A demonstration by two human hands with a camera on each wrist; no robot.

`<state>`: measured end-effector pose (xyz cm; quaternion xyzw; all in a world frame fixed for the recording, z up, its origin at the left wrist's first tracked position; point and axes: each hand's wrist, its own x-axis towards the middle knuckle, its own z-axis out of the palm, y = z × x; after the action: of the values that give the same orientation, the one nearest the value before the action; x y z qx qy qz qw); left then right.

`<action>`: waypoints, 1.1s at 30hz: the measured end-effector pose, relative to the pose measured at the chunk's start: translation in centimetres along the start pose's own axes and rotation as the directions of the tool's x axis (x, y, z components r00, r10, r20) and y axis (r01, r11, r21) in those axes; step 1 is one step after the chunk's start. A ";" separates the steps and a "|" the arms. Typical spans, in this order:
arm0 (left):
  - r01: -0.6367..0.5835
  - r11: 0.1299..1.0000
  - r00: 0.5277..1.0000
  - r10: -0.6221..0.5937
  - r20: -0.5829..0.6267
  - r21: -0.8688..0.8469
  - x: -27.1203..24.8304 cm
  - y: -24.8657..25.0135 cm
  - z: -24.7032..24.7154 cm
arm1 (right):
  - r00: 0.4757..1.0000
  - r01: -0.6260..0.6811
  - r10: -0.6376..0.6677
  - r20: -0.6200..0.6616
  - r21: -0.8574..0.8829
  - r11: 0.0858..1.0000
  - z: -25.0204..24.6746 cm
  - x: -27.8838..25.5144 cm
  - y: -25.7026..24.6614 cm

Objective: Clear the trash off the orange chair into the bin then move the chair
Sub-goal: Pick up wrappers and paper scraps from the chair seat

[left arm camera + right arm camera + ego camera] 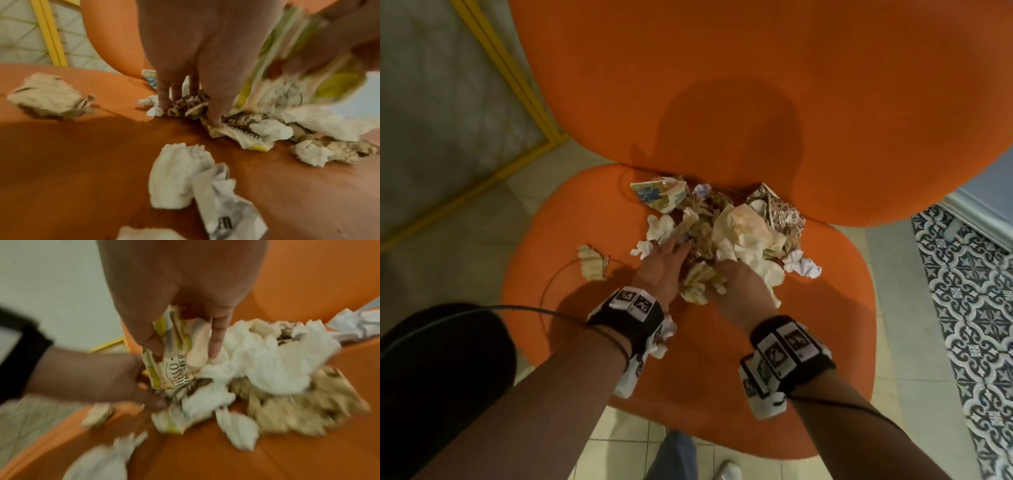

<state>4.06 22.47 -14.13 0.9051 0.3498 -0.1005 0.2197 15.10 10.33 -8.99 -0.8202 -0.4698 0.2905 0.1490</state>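
**A lived-in home interior**

You're indoors in what looks like a home: a soft orange chair (722, 102) on pale floor tiles (914, 325), blue-and-white patterned tiles (969, 308) to the right, a yellow-framed panel (510, 68) at left.

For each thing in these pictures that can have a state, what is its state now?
Left hand: fingers straight, pressed into the trash pile.
Right hand: fingers pinch a yellow-green printed wrapper.
Trash pile: crumpled, heaped on the seat.
Beige paper scrap: lies apart, left of the pile.
Orange chair: seat not yet cleared.
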 end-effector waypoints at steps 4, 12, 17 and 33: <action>-0.001 0.991 0.992 -0.016 -0.124 -0.136 -0.5 -0.8 -0.5 | 0.935 -0.062 0.164 -0.315 0.309 0.949 -3.5 3.9 1.8; 0.214 0.728 0.962 -0.273 0.011 -0.651 -0.3 0.1 -1.1 | 0.795 -0.392 0.564 -0.225 0.518 0.760 -6.5 11.2 7.5; 0.152 0.796 0.988 -0.147 0.056 -0.587 0.8 1.2 0.3 | 0.843 -0.364 0.524 -0.119 0.592 0.719 -5.6 11.1 8.2; 0.095 0.710 0.971 -0.220 -0.092 -0.697 -1.4 1.1 -0.6 | 0.910 -0.397 0.406 0.078 0.443 0.804 -6.4 10.9 7.5</action>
<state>3.79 21.25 -12.76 0.7306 0.4555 0.0950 0.4998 28.44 16.05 -11.46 -0.8467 -0.2041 0.4074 0.2746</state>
